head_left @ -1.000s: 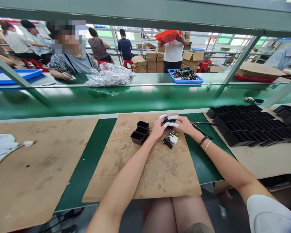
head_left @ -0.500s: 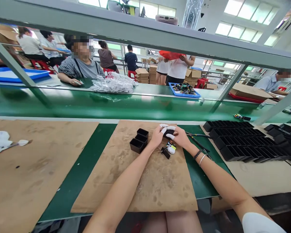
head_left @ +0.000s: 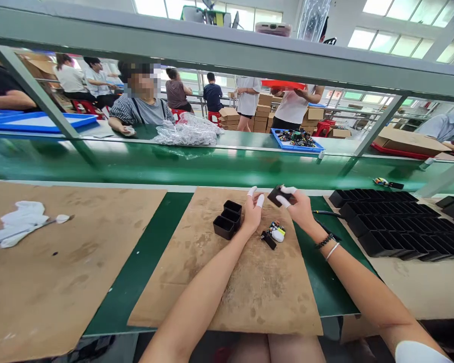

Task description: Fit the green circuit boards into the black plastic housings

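My right hand [head_left: 298, 206], with white finger cots on the fingertips, pinches a small black plastic case [head_left: 279, 195] and holds it above the brown cardboard sheet [head_left: 234, 282]. My left hand [head_left: 252, 212] hovers just left of it, fingers apart and holding nothing. Three black open cases [head_left: 228, 220] sit in a row on the cardboard beside my left hand. A small electronic part with a white body and coloured bits [head_left: 275, 234] lies on the cardboard below my hands.
Rows of black cases [head_left: 393, 224] fill the bench at right. A black cable [head_left: 327, 214] lies near my right wrist. White cloth [head_left: 20, 222] lies on cardboard at left. Across the green conveyor [head_left: 196, 164] sit a plastic bag pile [head_left: 187, 133], a blue tray [head_left: 295, 138] and other people.
My hands have parted: the right hand lifted the black case up and to the right, and the left hand let go of it. The camera tilted up slightly.
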Tool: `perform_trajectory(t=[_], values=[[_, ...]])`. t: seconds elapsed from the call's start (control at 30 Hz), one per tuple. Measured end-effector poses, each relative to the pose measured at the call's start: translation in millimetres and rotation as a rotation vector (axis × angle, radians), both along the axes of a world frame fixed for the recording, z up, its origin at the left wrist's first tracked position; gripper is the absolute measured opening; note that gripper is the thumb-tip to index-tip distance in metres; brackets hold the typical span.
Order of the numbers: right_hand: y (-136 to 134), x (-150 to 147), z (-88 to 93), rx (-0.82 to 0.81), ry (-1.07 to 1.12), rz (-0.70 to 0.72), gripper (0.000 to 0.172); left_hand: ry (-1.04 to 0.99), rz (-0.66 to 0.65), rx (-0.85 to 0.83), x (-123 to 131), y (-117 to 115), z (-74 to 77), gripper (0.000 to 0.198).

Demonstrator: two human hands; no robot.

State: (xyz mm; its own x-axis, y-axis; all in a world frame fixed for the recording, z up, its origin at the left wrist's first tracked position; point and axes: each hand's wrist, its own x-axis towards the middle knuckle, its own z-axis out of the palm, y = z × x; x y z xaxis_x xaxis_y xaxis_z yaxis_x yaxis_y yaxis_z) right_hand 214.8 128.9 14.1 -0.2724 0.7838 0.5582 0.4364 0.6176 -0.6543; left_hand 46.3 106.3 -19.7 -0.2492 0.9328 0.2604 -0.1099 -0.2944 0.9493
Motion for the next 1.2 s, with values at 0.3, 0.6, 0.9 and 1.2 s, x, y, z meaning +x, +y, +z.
perform_trajectory(t=[0.3,0.6,0.9,1.2], values=[[-3.7,-7.1,-11.8,-0.053,0.026,-0.005,0.026,0.089,0.177,-0.017,-1.9,-6.9,4.8,0.041],[-6.8,-8.3,-16.9,-0.137,-0.018,-0.025,0.029,0.025,-0.123,-0.004,-3.5,2.7,-3.1,0.036],[-20.1,-18.9,-5.6,-0.412,0.342,0.045,0.084,0.105,-0.22,-0.044,-4.7,-1.0,-0.9,0.085],[-21.1,-9.6,14.6,-0.385,0.303,0.143,0.036,0.031,-0.419,-0.109,-15.2,0.9,9.0,0.073]])
